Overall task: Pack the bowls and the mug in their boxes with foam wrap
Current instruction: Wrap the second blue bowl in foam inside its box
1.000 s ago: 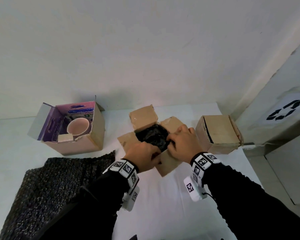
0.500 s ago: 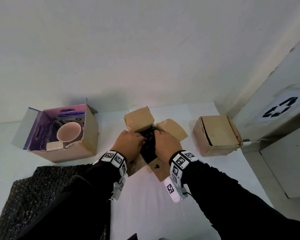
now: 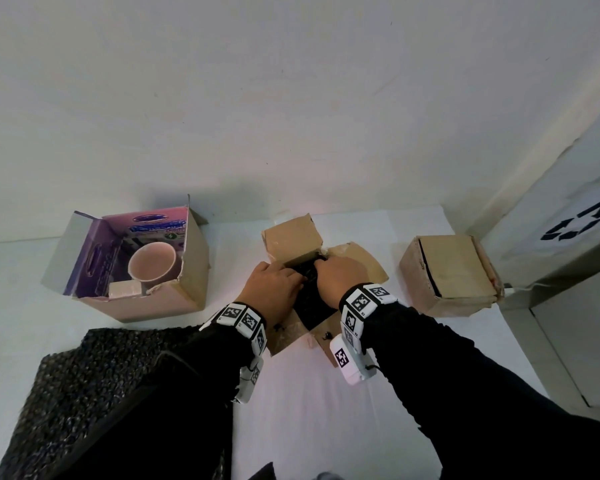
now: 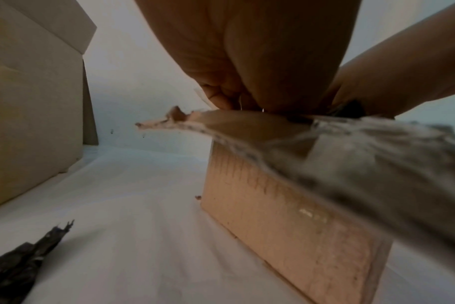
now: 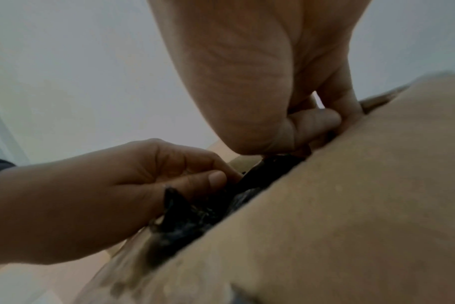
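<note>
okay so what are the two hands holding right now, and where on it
Both the left hand and right hand grip the black foam wrap at its top, pressing it down into the open middle box. What it wraps is hidden.

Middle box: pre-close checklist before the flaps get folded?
1. Black foam down inside middle box: ok, though a bit sticks up at the near edge.
2. Bowl fully covered: cannot tell, only foam shows.
3. Flaps free to fold: not ok, left hand and right hand both grip the foam in the opening.
4. Right box closed: ok.
5. Mug wrapped: not ok, it sits bare in the purple box.
6. Spare foam sheet at hand: ok.
</note>
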### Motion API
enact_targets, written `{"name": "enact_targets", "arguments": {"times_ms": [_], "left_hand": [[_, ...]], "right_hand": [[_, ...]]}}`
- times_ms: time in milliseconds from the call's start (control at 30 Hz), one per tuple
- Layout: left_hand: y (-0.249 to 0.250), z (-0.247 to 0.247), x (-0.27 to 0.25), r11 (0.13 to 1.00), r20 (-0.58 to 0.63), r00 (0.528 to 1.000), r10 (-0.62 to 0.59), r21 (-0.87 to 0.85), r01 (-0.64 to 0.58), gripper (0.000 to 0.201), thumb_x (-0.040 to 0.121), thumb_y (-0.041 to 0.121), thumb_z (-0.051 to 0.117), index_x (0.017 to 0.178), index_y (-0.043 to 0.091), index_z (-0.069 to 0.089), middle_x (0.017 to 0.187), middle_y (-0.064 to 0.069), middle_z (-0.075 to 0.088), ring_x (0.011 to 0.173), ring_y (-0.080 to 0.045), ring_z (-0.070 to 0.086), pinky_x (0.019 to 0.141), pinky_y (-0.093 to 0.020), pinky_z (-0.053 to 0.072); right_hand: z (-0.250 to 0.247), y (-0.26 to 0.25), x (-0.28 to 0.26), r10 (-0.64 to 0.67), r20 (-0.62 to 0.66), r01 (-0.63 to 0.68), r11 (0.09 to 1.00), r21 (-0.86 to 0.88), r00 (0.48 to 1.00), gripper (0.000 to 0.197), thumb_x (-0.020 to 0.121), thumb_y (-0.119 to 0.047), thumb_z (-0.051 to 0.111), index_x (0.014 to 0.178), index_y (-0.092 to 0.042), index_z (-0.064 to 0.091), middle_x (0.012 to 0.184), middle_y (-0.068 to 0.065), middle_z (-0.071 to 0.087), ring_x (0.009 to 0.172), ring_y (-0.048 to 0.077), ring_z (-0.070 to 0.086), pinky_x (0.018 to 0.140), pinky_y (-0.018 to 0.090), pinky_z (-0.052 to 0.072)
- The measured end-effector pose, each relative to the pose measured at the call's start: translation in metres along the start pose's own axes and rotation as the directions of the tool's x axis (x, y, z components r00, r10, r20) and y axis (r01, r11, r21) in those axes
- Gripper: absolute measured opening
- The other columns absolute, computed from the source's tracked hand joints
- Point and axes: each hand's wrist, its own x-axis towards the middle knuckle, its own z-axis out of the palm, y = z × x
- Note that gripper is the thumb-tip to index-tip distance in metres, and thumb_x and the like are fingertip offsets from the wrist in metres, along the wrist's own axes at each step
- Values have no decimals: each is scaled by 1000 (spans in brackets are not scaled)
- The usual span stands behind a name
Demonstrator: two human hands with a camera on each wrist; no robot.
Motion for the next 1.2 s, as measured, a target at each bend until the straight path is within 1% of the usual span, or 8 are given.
{"name": "enact_targets", "arguments": {"times_ms": [200,433,600,700,800,867,1000,1200], "left_hand": [[0,1,-2,1000,0,1000,8,-15,-8,32,99,33,40,122,25,62,120,4,61,112,-20,51,89,-34,36],[-1,1,-4,999,-39,999,-18,-27,17,26,97,36,45,100,17,62,102,-3,63,98,-25,54,84,-35,40],[3,-8,-7,1000,43,999,-18,8,18,56,96,60,27,97,21,67,97,3,66,103,-20,51,88,-33,36],[7,-12,-20,1000,56,998,19,23,-20,92,70,93,15,97,21,66,96,5,64,104,-18,49,91,-36,39],[9,-9,-28,996,76,997,23,79,-29,107,57,100,11,108,23,65,110,7,63,117,-17,45,101,-36,36],[9,-6,-30,998,38,999,11,61,-13,101,61,98,16,110,24,65,114,6,61,119,-18,46,102,-36,34],[10,0,-41,993,-192,976,107,61,-97,56,77,75,44,91,23,61,94,4,57,92,-22,52,82,-38,40],[19,9,-53,963,-287,937,198,235,-131,36,90,50,45,79,24,67,87,4,58,87,-24,50,86,-43,38]], "right_hand": [[6,-7,-1,48,11,-47,998,-43,999,36,101,-22,33,130,-13,52,136,13,42,119,29,48,86,36,43],[13,5,-17,-24,-160,35,997,66,987,34,94,-12,47,127,-6,44,120,13,54,96,29,62,67,33,42],[13,6,-26,-35,-145,46,996,72,989,22,96,-8,41,117,-5,47,117,14,57,100,31,60,69,34,40],[7,19,-32,-115,-197,136,986,95,974,26,91,-8,48,117,-7,49,113,13,55,88,31,60,65,34,41],[15,29,-42,-196,-270,217,975,52,943,14,95,-16,44,106,-11,50,104,9,58,76,27,57,59,34,39],[24,32,-49,-256,-302,273,962,14,918,20,98,-26,38,96,-13,53,93,7,63,74,25,57,59,34,42],[34,37,-61,-349,-346,364,931,-24,871,35,93,-47,44,84,-16,58,76,3,65,70,23,59,61,32,42],[36,42,-71,-436,-275,423,900,-107,857,35,81,-44,65,100,-16,56,95,4,60,82,25,58,70,35,39]]}}
